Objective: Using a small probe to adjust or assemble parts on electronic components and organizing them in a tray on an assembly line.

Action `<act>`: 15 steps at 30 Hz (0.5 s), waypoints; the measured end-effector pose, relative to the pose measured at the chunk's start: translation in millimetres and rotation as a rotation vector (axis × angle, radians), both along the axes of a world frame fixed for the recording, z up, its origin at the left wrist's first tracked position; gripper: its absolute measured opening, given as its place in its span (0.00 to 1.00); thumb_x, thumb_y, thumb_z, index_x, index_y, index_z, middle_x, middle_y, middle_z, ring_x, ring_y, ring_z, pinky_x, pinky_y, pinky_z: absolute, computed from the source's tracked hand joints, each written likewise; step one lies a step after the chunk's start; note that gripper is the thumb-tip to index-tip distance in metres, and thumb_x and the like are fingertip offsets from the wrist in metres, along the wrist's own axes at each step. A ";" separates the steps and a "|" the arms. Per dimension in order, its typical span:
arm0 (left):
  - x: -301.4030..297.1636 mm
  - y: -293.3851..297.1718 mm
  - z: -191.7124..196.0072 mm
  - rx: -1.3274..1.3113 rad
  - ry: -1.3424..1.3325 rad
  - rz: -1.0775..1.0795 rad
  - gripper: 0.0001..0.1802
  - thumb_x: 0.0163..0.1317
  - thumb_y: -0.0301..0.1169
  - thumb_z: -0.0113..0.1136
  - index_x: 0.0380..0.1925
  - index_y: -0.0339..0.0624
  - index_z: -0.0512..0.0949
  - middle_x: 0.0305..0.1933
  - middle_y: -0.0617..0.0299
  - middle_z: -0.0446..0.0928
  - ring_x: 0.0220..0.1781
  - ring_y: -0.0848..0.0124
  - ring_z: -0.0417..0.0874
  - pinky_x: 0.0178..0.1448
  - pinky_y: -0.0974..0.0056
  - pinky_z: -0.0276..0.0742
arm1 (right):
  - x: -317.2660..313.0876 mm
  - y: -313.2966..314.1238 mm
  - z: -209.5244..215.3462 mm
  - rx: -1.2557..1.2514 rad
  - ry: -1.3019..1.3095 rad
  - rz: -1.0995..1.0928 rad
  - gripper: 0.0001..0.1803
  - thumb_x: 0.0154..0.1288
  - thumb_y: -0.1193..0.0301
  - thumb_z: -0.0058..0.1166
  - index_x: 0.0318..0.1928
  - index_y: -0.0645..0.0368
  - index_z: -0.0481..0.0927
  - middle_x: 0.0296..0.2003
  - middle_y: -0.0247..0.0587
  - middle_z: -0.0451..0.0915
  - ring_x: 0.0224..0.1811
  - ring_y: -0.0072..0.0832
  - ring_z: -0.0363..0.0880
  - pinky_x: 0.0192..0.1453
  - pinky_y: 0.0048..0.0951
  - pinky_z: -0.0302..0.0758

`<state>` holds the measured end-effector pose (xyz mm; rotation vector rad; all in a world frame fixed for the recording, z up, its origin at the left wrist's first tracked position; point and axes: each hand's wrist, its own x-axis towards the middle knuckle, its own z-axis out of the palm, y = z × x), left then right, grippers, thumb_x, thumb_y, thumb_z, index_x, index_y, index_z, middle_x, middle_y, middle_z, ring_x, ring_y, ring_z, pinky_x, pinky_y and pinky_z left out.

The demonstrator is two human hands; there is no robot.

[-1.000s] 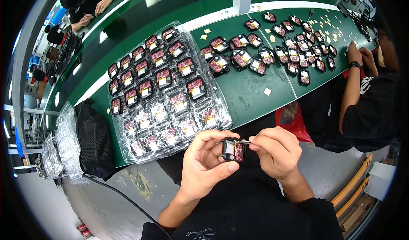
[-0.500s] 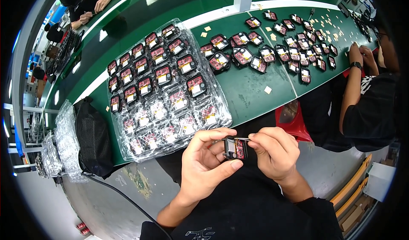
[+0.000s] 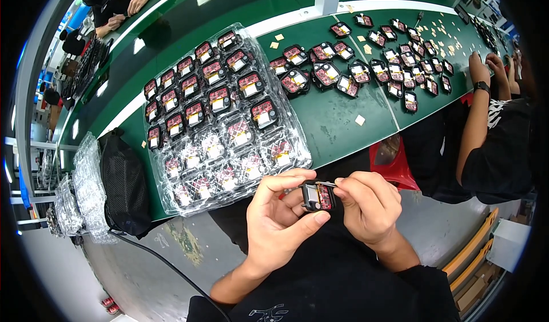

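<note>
Both hands meet just below the clear blister tray. Left hand curls upward, thumb and fingers pinching the small black module, which shows a red board and pale label. Right hand presses thin metal tweezers to its top edge. Beyond the tray's far-right corner, loose modules litter the green bench.

Small black part half hidden by fingers, thin tool mostly inside right hand, far parts too small to tell
</note>
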<state>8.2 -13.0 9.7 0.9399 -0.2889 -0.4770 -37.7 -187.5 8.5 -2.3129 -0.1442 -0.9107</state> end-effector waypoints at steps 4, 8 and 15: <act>-0.4 -0.1 1.8 0.007 -0.014 0.000 0.31 0.58 0.07 0.67 0.60 0.35 0.69 0.69 0.44 0.67 0.65 0.60 0.80 0.65 0.60 0.83 | 0.6 0.1 0.1 -0.014 -0.013 0.000 0.12 0.52 0.78 0.73 0.38 0.65 0.85 0.31 0.41 0.81 0.24 0.33 0.81 0.25 0.29 0.76; -0.2 3.8 8.7 0.038 -0.044 0.022 0.30 0.58 0.07 0.68 0.60 0.31 0.71 0.69 0.44 0.67 0.65 0.60 0.81 0.65 0.59 0.83 | 1.8 -3.4 1.3 -0.063 -0.027 0.045 0.13 0.52 0.78 0.73 0.38 0.65 0.85 0.31 0.41 0.81 0.24 0.32 0.81 0.25 0.28 0.76; -0.8 8.8 6.1 0.046 -0.043 0.044 0.30 0.57 0.06 0.67 0.59 0.29 0.72 0.70 0.44 0.66 0.64 0.59 0.81 0.65 0.58 0.84 | 5.8 -8.7 3.8 -0.052 0.031 0.170 0.13 0.53 0.77 0.73 0.39 0.64 0.86 0.32 0.40 0.82 0.26 0.31 0.82 0.26 0.29 0.77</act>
